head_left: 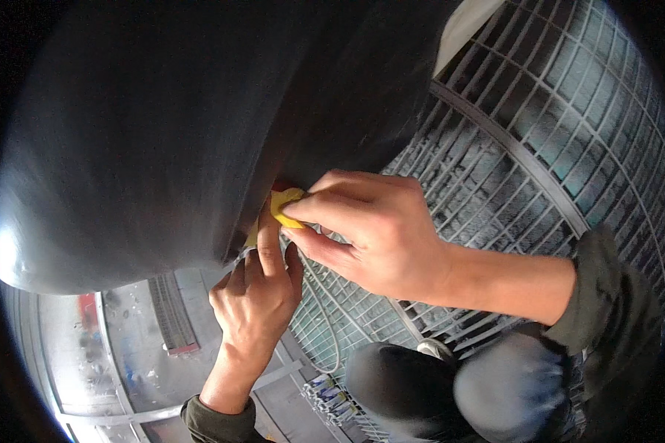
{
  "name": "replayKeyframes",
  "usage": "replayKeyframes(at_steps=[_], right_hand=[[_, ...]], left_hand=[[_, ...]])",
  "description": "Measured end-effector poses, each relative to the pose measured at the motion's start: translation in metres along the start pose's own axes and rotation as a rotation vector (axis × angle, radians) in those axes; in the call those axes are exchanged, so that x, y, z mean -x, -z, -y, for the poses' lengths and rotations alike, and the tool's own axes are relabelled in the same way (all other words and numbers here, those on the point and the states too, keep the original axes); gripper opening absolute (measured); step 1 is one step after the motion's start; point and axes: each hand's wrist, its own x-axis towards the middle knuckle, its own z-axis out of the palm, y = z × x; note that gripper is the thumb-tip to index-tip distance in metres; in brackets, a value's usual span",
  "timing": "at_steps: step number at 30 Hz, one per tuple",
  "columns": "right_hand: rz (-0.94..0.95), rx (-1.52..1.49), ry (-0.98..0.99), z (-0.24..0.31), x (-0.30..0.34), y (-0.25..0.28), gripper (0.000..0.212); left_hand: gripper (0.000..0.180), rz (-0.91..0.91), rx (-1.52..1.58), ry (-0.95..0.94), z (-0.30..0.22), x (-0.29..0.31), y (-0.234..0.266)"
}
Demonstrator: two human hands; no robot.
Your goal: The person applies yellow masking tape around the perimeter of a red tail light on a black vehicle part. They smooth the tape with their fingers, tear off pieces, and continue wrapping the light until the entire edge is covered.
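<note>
A large, smooth black panel with a curved outline and a raised crease fills the upper left. At the lower end of its crease, my right hand is closed, pinching a small yellow piece between thumb and fingertips. The yellow piece looks thin and bent; I cannot make out its material. My left hand reaches up from below, its index finger stretched along the panel's edge beside the yellow piece. Its other fingers are curled, and a yellow strip shows at them. Their tips are partly hidden.
Metal floor grating stretches along the right, with a pale crossbar. A thin cable or hose loops over it. My dark-clad knees are below. Lower left stands a pale metal wall with a vent-like strip. Several small packets lie near it.
</note>
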Motion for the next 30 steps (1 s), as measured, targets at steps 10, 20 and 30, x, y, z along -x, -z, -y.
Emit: replayKeyframes(at_steps=[10, 20, 30], right_hand=[[0.381, 0.132, -0.236, 0.015, -0.025, 0.035, 0.017], [-0.453, -0.327, -0.583, 0.026, 0.011, -0.039, 0.011], [-0.578, -0.522, -0.759, 0.025, 0.009, -0.061, 0.015]], left_hand=[[0.076, 0.003, 0.075, -0.033, 0.002, -0.002, 0.004], [0.080, 0.261, 0.020, -0.027, 0.000, -0.010, 0.027], [0.092, 0.388, -0.003, -0.062, 0.004, -0.016, 0.045]])
